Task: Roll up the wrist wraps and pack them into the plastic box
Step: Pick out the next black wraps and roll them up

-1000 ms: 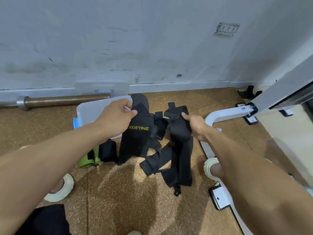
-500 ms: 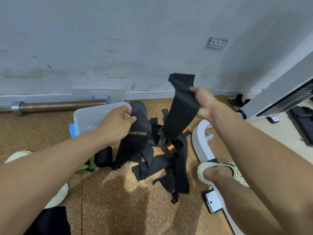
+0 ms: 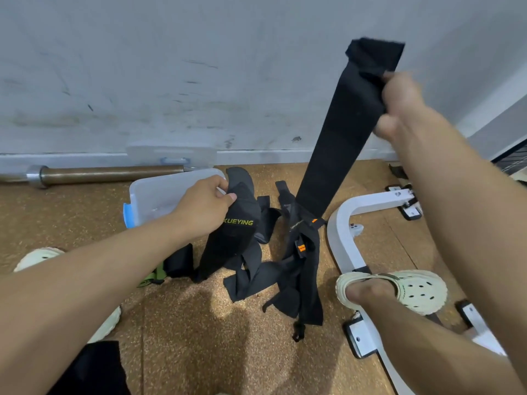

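Note:
My right hand (image 3: 399, 106) grips the top of a long black wrist wrap (image 3: 339, 138) and holds it high, stretched taut down to a tangle of black straps with orange tags (image 3: 299, 260) on the floor. My left hand (image 3: 205, 209) pinches the upper end of another black wrap (image 3: 236, 235) with yellow lettering, lifted just off the floor. The clear plastic box (image 3: 159, 195) with a blue latch lies behind my left hand. Its lid (image 3: 171, 155) leans on the wall.
A barbell (image 3: 99, 173) lies along the wall at the left. A white metal frame (image 3: 350, 246) curves across the floor at the right, by my right foot in a pale clog (image 3: 413, 289). A green and black roll (image 3: 159, 273) sits beneath my left forearm. Cork floor in front.
My right hand has risen high and to the right, pulling its wrap out of the pile into a long straight band. My left hand has stayed put with its wrap.

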`<action>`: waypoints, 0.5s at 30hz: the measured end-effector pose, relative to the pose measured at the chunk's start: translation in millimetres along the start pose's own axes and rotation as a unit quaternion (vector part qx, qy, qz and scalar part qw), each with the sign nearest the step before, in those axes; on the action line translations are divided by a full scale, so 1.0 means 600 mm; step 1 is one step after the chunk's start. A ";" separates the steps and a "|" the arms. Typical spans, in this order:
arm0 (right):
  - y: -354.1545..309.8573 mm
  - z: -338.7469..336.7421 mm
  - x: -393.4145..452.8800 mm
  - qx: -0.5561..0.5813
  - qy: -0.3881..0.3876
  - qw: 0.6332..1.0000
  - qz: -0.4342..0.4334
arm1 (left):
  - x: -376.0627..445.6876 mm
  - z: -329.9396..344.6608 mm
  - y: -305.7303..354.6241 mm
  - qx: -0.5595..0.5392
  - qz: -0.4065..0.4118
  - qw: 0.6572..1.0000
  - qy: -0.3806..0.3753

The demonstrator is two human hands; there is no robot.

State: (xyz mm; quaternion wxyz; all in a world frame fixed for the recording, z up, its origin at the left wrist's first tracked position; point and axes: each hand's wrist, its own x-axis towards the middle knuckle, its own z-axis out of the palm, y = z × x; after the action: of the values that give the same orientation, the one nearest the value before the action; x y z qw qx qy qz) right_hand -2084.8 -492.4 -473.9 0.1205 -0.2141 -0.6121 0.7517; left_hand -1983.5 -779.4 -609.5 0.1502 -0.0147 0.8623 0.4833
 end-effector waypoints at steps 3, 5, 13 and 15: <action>-0.054 0.022 0.003 0.007 -0.022 0.997 -0.068 | 0.001 0.003 0.008 -0.002 0.005 1.000 -0.002; -0.073 0.032 0.004 0.034 -0.033 0.994 -0.096 | 0.002 0.005 0.011 -0.003 0.008 1.000 -0.005; 0.004 0.019 0.025 -0.033 0.096 0.991 -0.084 | 0.006 0.010 0.009 0.007 0.001 1.000 -0.004; 0.078 -0.026 0.040 -0.126 0.159 0.979 -0.017 | 0.008 0.009 0.002 0.011 -0.003 1.000 -0.003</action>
State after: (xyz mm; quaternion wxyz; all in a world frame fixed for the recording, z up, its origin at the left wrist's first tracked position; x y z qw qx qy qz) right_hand -2095.2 -478.7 -526.2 0.2010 -0.3341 -0.6782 0.6229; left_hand -1987.3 -773.5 -612.2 0.1545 -0.0147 0.8672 0.4731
